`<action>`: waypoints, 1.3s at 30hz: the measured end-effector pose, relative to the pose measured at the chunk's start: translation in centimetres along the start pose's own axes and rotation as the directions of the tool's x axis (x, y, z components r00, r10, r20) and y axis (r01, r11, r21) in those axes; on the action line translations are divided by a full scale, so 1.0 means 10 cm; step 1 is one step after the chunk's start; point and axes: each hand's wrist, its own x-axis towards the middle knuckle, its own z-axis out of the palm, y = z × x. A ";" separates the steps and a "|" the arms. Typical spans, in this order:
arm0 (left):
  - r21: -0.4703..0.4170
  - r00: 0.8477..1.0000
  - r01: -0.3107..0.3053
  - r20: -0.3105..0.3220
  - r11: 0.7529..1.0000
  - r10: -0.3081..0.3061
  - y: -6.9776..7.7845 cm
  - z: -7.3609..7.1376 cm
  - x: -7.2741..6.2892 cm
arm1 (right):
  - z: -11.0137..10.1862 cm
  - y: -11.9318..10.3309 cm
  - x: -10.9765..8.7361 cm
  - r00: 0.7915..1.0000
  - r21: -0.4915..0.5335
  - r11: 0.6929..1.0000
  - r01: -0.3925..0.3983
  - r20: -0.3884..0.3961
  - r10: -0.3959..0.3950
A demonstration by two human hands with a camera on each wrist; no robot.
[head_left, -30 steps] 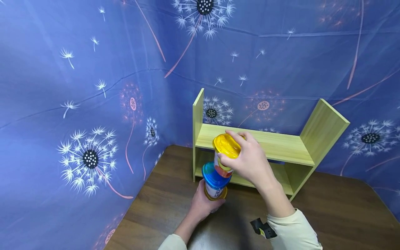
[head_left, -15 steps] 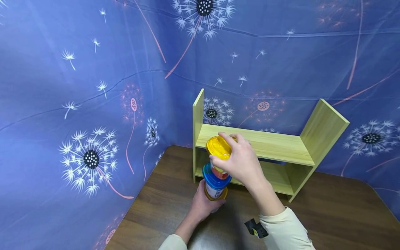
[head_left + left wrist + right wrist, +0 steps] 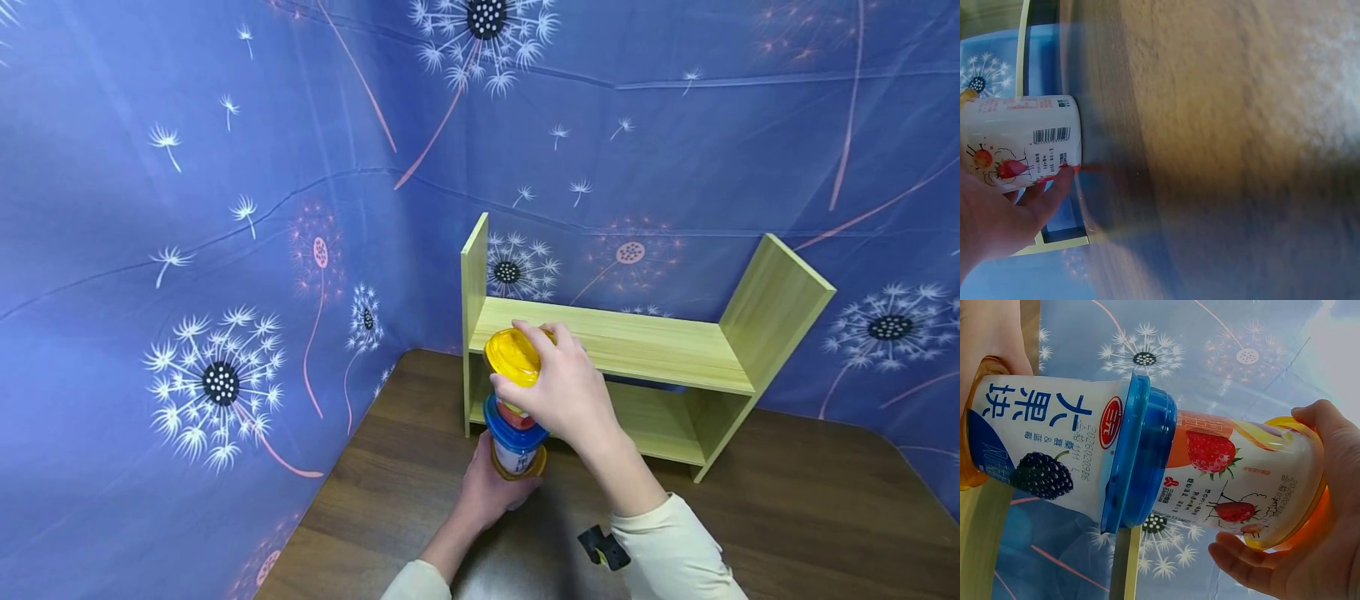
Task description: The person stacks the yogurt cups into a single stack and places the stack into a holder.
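Close wrist views, apparently sideways

Draped booth: dandelion-print cloth, wood-look table, small shelf.

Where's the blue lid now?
In the head view, the blue lid is below the cup in the right hand, above the left hand, before the shelf's left end.

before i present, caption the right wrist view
Right hand holds a strawberry cup end to end with a blue-lidded blackberry cup.
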 end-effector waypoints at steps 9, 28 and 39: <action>0.003 1.000 0.001 0.014 1.000 -0.001 -0.01 0.05 0.00 | -0.04 0.10 -0.05 1.000 0.075 0.997 0.010 -0.017 -0.009; -0.008 0.999 -0.038 0.002 0.999 0.038 0.02 0.12 -0.02 | -0.36 0.71 -0.20 0.942 0.186 0.978 0.094 -0.336 -0.027; -0.019 0.999 -0.027 -0.028 0.999 0.027 -0.01 0.07 -0.03 | -0.46 1.12 -0.44 0.947 0.157 0.986 -0.051 -0.307 0.098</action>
